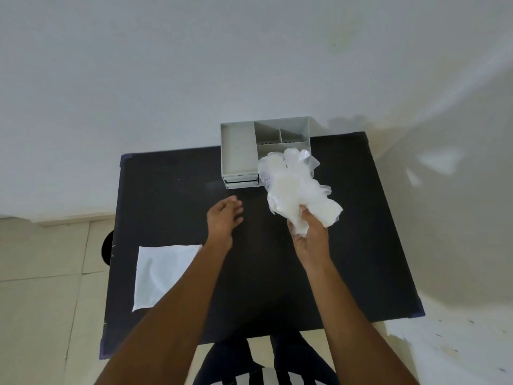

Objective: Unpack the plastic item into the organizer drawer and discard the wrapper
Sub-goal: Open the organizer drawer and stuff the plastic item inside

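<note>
Your right hand (309, 234) holds a crumpled bundle of clear plastic gloves (291, 187) by its lower end, the grip clenched around the plastic, thumb and fingers pinching it. The bundle rises up and away from that grip, lifted off the black worktop (172, 190), and its upper part overlaps the near right corner of the grey organizer (238, 151). The organizer stands just beyond the grip, at the far edge of the worktop against the white wall; its top shows 4 open compartments, and 2 shut drawer fronts (241, 182) show at its base, left of the bundle. Your left hand (223, 218) hovers left of the grip, released and holding nothing, fingers loosely spread toward the drawers. A flat white sheet (158, 273) lies on the worktop well to the left and nearer you, partly under your left forearm.
</note>
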